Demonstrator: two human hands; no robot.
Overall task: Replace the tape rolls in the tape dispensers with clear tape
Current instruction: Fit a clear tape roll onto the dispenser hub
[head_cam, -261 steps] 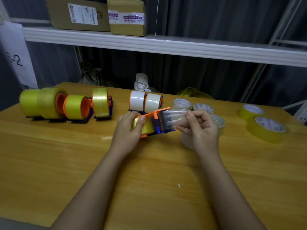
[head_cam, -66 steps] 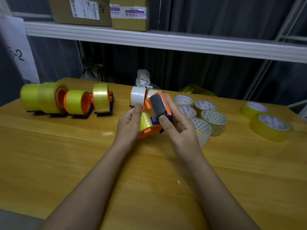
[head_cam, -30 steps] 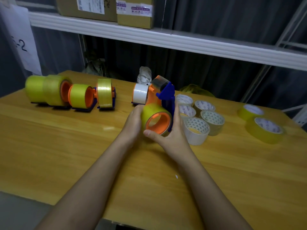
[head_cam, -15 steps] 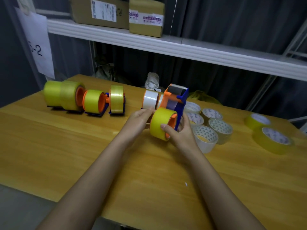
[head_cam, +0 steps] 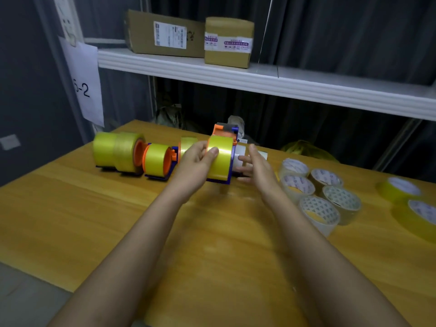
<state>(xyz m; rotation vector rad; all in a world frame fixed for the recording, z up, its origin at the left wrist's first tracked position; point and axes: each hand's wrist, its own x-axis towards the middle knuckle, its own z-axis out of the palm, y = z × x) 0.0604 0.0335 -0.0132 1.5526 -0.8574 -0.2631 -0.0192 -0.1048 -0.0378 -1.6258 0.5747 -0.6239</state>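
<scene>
My left hand (head_cam: pixel 197 162) grips an orange-and-blue tape dispenser (head_cam: pixel 224 156) by its yellow roll, thumb across the roll's face, and holds it upright just above the wooden table (head_cam: pixel 212 232). Just right of the dispenser, my right hand (head_cam: pixel 256 167) hangs open with fingers spread and holds nothing. Behind my right hand stands a dispenser with a white roll (head_cam: pixel 240 156), mostly hidden. Three other dispensers with yellow rolls (head_cam: pixel 132 153) stand in a row at the left. Several clear tape rolls (head_cam: pixel 318 197) lie flat at the right.
Two loose yellow rolls (head_cam: pixel 410 204) lie at the far right edge. A white shelf (head_cam: pixel 259 81) carrying two cardboard boxes (head_cam: pixel 188 36) overhangs the table's back. A paper sign marked "-2" (head_cam: pixel 85 86) hangs at the left. Dark curtains close off the back.
The dispenser has moved left towards the row of dispensers, carried by my left hand alone. My right hand has let go of it and opened.
</scene>
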